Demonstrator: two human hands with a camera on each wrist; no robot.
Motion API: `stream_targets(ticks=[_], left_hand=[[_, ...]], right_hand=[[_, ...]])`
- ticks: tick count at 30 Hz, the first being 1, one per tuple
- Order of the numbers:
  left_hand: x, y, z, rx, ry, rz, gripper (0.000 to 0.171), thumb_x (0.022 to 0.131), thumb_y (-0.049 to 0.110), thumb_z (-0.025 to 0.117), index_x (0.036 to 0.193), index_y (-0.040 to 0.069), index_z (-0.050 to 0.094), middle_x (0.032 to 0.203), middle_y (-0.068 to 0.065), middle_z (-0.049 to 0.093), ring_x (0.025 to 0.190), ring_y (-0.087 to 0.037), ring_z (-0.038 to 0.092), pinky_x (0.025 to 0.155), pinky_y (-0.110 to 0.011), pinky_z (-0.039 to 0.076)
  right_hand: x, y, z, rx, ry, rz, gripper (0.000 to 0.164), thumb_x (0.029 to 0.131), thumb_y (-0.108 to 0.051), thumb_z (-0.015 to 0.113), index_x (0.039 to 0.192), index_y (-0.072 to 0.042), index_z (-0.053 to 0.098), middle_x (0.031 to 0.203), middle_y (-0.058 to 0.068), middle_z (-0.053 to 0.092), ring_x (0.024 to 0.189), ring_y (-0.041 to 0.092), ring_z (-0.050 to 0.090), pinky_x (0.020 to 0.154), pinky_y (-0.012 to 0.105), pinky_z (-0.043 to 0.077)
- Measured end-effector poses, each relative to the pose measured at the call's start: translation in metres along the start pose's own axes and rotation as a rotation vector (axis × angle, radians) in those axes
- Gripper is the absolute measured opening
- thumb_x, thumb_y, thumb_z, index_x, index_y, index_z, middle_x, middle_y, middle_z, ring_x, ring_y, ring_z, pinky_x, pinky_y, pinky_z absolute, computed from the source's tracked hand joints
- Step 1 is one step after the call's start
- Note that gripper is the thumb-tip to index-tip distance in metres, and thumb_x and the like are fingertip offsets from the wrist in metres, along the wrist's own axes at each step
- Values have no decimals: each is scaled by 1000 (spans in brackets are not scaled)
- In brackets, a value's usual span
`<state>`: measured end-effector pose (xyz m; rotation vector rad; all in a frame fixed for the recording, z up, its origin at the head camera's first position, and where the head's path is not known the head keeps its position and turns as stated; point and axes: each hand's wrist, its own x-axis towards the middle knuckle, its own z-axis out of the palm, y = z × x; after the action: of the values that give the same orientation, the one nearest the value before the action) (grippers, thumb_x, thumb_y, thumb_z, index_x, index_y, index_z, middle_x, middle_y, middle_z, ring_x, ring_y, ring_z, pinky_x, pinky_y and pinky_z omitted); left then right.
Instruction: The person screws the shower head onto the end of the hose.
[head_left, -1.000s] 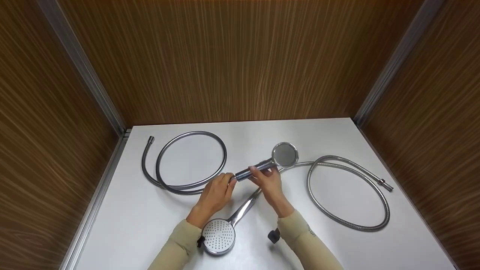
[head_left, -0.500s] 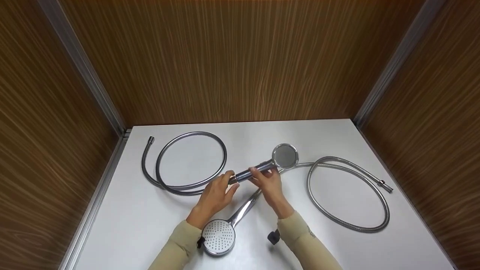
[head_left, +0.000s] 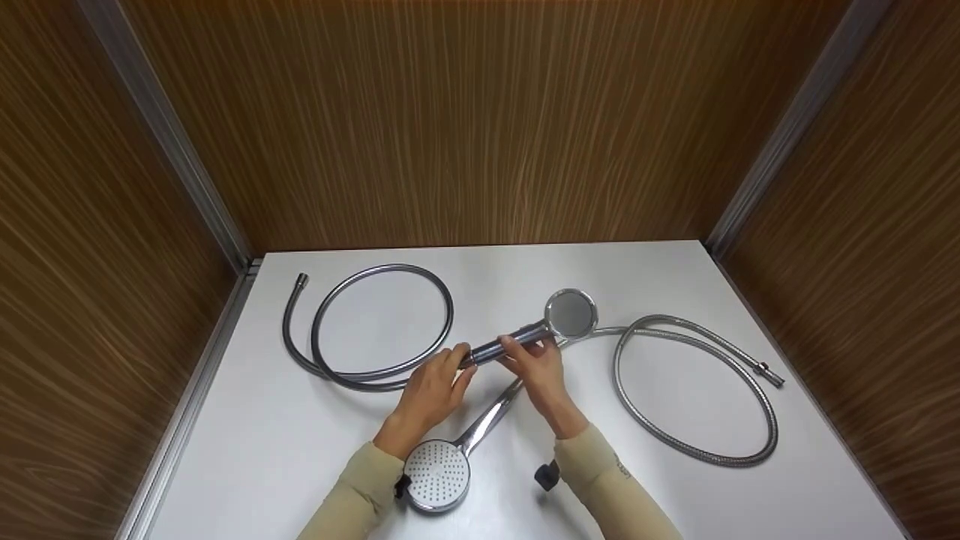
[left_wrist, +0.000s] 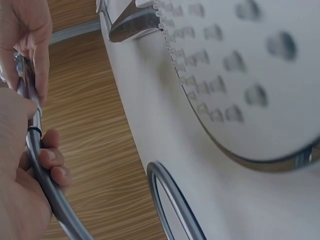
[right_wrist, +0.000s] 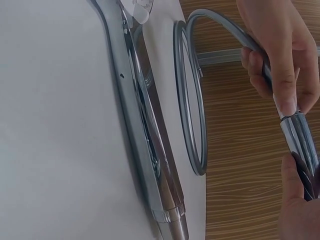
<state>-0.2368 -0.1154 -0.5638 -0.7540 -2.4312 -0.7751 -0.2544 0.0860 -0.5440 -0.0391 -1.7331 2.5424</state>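
Note:
My right hand (head_left: 541, 375) holds the handle of a chrome shower head (head_left: 571, 313) with a round grey face, tilted up to the right. At the lower end of that handle, my left hand (head_left: 433, 386) grips the end of a smooth grey shower hose (left_wrist: 59, 205), fingers and thumb around it. The right wrist view shows the hose end meeting the chrome handle (right_wrist: 299, 132) in line, with the left thumb right at the joint. Below the hands a second shower head (head_left: 437, 475), with a white nozzle face, lies on the white table (head_left: 262, 450).
The grey hose lies looped at the left, its free end (head_left: 301, 280) near the back. At the right, a braided metal hose (head_left: 697, 452) loops across the table and runs to the second shower head's handle (head_left: 491, 420). Wood-grain panels (head_left: 480, 127) enclose the back and sides.
The left thumb and fingers have shifted around the hose end, loosening and then closing again at the joint. The right hand and shower head have stayed nearly still.

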Motion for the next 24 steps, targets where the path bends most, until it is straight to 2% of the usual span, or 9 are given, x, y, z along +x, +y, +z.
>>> stream_targets(ticks=[4, 7, 12, 17, 24], left_hand=[[0, 0, 0, -15, 18, 6, 33, 103, 22, 68, 129, 4, 59, 92, -7, 69, 74, -21, 63, 66, -38, 55], [0, 1, -1, -25, 16, -11, 31, 105, 22, 64, 128, 1, 62, 93, -8, 69, 77, -22, 64, 69, -39, 56], [1, 2, -1, 17, 33, -9, 20, 107, 21, 61, 117, 4, 67, 82, -5, 61, 69, -20, 57, 61, -37, 51], [2, 1, -1, -1, 38, -10, 18, 106, 22, 63, 116, 7, 65, 81, -3, 60, 67, -16, 52, 59, -33, 47], [2, 1, -1, -54, 40, -21, 27, 104, 23, 67, 121, 2, 64, 90, -7, 70, 75, -22, 64, 66, -38, 54]], right_hand=[[-1, -1, 1, 17, 0, -1, 43, 97, 6, 68, 129, 10, 39, 100, 9, 68, 95, 18, 77, 96, 41, 60], [-1, -2, 2, 20, 5, -1, 40, 97, 6, 68, 126, 8, 41, 99, 9, 69, 94, 18, 77, 96, 41, 61], [-1, -3, 4, 2, 18, 3, 41, 97, 5, 69, 127, 9, 42, 99, 9, 68, 94, 18, 77, 95, 41, 61], [-1, -3, 5, 1, 19, 3, 40, 96, 5, 69, 126, 10, 42, 99, 10, 68, 95, 18, 76, 96, 41, 60], [0, -4, 4, 9, 22, 0, 38, 96, 6, 69, 123, 6, 44, 98, 9, 68, 94, 18, 77, 95, 42, 61]])
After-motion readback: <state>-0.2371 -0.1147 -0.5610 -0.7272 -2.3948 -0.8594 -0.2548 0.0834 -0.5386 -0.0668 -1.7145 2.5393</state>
